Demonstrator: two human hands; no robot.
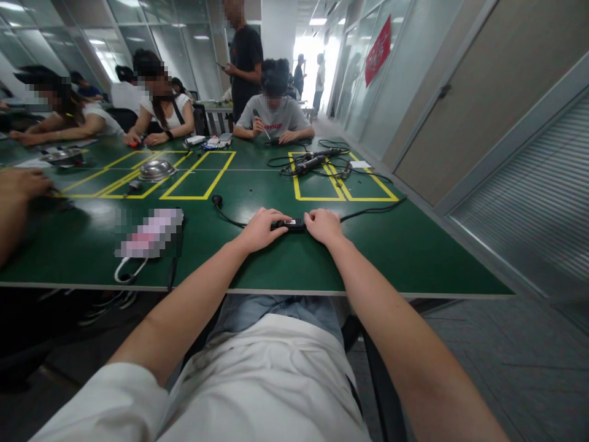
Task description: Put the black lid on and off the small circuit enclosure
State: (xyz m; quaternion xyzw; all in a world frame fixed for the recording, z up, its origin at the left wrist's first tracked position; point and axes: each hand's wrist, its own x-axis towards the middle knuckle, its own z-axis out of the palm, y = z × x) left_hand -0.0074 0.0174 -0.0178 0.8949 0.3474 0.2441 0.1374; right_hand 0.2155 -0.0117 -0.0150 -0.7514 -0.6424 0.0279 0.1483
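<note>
A small black power adapter (295,225) with a pale label lies near the table's front edge, right in front of me. My left hand (265,229) grips its left end, fingers over the top and thumb along the near side. At the opposite end my right hand (325,226) has its fingers curled in against the adapter and the start of its cord. From the left side runs a black cord ending in a round plug (217,200). Another black cord (372,210) leads off to the right and back. My palms hide both ends of the adapter.
Several black corded tools (317,161) lie tangled in the yellow taped boxes on the green table (414,258). A pink pouch (151,234) is left of me, a metal bowl (157,170) farther back. A neighbour's hand (30,182) reaches in at left; a person (275,113) sits opposite.
</note>
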